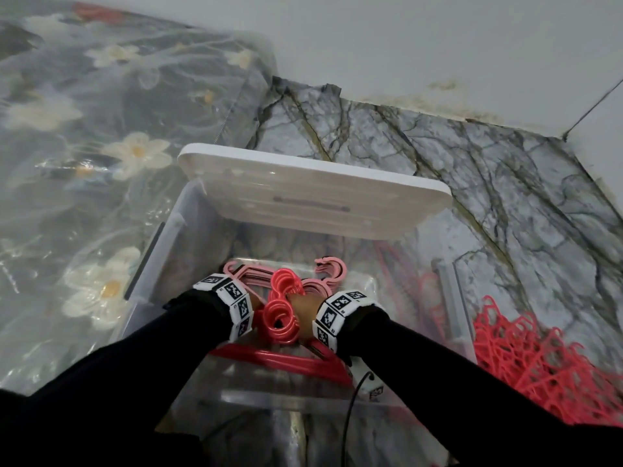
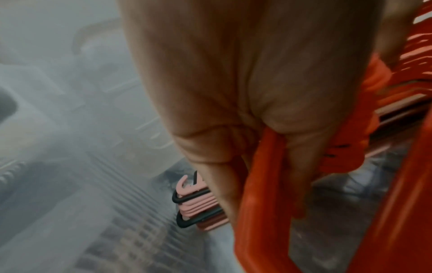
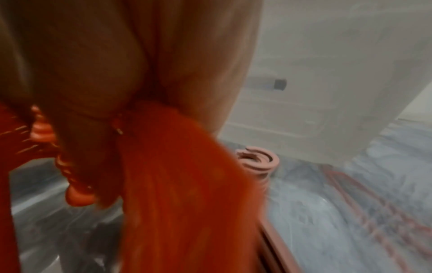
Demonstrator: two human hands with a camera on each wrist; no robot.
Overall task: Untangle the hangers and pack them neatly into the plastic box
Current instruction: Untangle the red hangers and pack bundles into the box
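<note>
Both hands hold one bundle of red hangers (image 1: 281, 308) inside the clear plastic box (image 1: 168, 244), near its front edge. The left hand (image 2: 233, 92) has its fingers curled round a red hanger bar on the bundle's left side. The right hand (image 3: 121, 77) clasps the right side, its fingers wrapped about the red plastic. The bundle's hooks stand up between the two wrists, stacked into a tight coil, and its shoulders slope down toward the front wall of the box. Both wrists wear white bands printed with black square markers, over black sleeves.

Just behind the held bundle, on the box floor, lies a stack of pale pink hangers (image 1: 323, 274), their hooks pointing to the far right. In the left wrist view a few dark grey hanger ends (image 2: 187, 197) sit among that stack's tips. The white lid (image 1: 313, 193) leans tilted over the far edge of the box.

The box stands on a marble-patterned floor covering (image 1: 472, 170) with grey and dark veins. To the right of the box, on that floor, lies a tangled heap of red hangers (image 1: 539, 358). Left of the box lies a transparent zip bag holding grey flower-printed fabric (image 1: 111, 129). A pale wall (image 1: 404, 38) with a stained lower edge runs along the far side.

The red hangers are glossy, thin-barred plastic; both wrist views are blurred.
</note>
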